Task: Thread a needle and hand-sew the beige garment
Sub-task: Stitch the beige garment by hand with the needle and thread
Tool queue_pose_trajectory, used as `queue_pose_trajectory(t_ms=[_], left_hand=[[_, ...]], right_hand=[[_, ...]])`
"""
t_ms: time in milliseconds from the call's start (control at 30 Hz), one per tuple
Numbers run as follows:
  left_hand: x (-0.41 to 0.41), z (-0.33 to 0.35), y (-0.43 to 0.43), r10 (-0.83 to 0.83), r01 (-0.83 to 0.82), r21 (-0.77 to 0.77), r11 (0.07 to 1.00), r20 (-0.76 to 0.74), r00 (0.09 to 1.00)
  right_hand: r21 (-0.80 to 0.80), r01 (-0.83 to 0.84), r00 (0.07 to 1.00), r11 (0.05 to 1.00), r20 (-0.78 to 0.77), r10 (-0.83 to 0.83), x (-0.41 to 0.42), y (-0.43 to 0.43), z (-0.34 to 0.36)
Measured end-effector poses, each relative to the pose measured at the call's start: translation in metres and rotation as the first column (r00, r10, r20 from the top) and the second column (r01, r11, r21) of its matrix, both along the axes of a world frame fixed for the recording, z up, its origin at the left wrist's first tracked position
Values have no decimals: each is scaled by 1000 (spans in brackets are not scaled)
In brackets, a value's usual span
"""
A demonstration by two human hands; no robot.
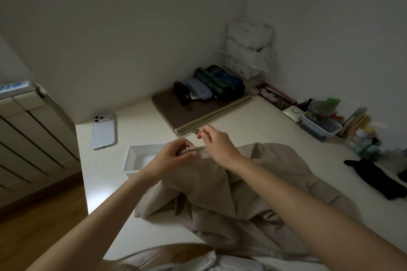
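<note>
The beige garment (pixel 231 200) lies crumpled on the white table (pixel 103 182), spreading toward me. My left hand (pixel 174 153) grips a folded edge of the garment at its far end, fingers curled round the fabric. Just to its right, my right hand (pixel 214 141) is raised slightly above that edge and pinches a thin needle (pixel 195 132) between thumb and fingertips, its tip pointing left. No thread shows in the dim light.
A white tray (pixel 137 156) sits just left of my left hand. A phone (pixel 103 131) lies face down at the far left. A laptop (pixel 193 112) with cases on it stands behind. Containers (pixel 319 125) and a black cloth (pixel 374 178) line the right side.
</note>
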State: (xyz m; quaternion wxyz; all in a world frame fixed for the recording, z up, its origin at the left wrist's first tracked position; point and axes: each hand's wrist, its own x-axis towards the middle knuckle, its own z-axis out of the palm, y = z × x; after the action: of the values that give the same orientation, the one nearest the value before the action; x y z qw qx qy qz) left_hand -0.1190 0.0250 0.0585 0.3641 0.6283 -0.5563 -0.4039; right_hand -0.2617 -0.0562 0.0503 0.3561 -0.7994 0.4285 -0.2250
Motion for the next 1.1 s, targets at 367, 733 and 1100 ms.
queue_pose_trajectory(t_ms=[367,733,1100], left_hand=[[4,1,2,0,2,-36,999,76,997],[-4,2,-1,101,-102,-91,991,-7,995],[6,3,0,142,-136,-234,963,5,990]], right_hand=[[-98,29,993,995,117,-17,-12,4,-2],[-53,-28,991,998,130,34,-24,8,0],[64,-71,997,995,46,68,-24,7,0]])
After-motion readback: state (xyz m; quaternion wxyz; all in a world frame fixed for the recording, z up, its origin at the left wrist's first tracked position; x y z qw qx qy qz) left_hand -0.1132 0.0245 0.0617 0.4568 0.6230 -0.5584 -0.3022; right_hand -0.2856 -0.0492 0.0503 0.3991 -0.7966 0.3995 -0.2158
